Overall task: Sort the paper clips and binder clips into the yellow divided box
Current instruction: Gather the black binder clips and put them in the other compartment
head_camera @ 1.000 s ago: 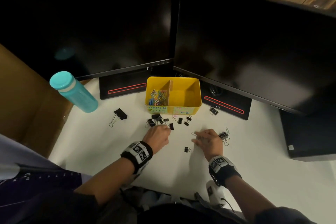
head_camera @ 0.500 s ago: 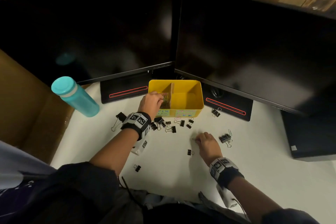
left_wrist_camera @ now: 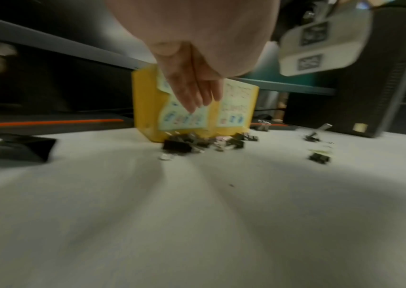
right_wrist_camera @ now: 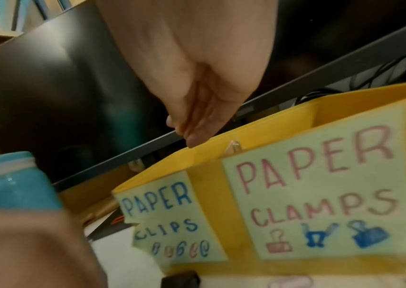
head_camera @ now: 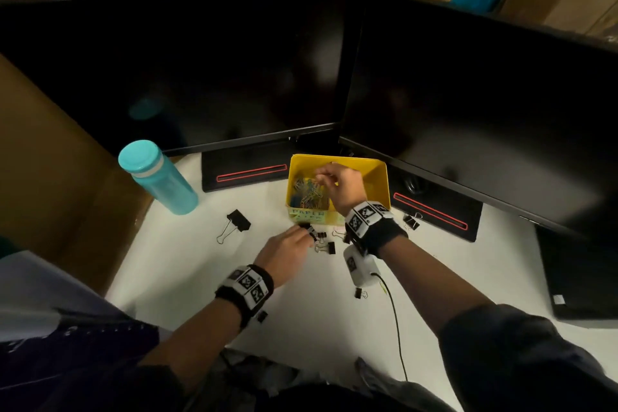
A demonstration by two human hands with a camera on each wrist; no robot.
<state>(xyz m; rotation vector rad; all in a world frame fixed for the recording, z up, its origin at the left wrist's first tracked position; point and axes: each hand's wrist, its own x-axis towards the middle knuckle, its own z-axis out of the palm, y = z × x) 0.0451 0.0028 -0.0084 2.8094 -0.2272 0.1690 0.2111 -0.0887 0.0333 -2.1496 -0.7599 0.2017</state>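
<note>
A white desk (head_camera: 187,278) sits in front of two dark monitors (head_camera: 200,70), with brown board behind. At far left stands a teal bottle (head_camera: 157,177), tilted in the wide view. Right of it one large binder clip (head_camera: 238,221) lies alone. The left hand (head_camera: 284,252) is low over the desk, fingers reaching down, loosely extended, to a cluster of binder clips (head_camera: 322,242) just in front of the box; whether it pinches one I cannot tell. The yellow box (head_camera: 381,177) stands between the monitor bases, its left compartment holding coloured paper clips (head_camera: 309,196); labels on the front read "PAPER CLIPS" (right_wrist_camera: 164,220) and "PAPER CLAMPS" (right_wrist_camera: 320,191). The right hand (head_camera: 337,182) hovers over the box near the divider, fingertips bunched together; nothing visible between them. More binder clips lie further right (head_camera: 411,221).
</note>
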